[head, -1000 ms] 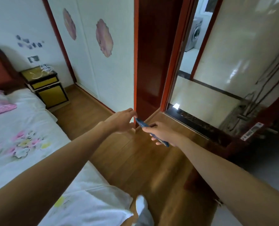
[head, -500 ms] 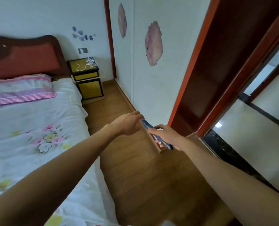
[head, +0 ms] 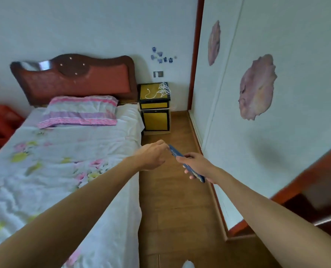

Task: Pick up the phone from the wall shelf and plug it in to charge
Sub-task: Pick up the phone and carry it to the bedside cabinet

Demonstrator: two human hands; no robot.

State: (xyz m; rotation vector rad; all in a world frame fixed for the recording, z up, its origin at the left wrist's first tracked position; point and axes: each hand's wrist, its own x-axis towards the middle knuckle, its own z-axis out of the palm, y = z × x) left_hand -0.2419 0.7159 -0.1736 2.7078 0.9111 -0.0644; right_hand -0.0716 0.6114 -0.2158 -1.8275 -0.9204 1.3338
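The view has turned away from the doorway, so the whole bed (head: 64, 151) and the yellow nightstand (head: 155, 108) with its white cable (head: 160, 90) now show ahead.

Both bare arms reached forward, nearly straight, converging ahead of the body. The right hand (head: 196, 167) was closed around the phone (head: 187, 163), thumb on top and fingertips curled beneath. The left hand (head: 153, 155) pinched the phone's far end, knuckles up, wrist level.

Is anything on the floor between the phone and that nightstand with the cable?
Nothing visible: the wooden floor strip between the blue phone and the yellow nightstand holding the white cable is bare.
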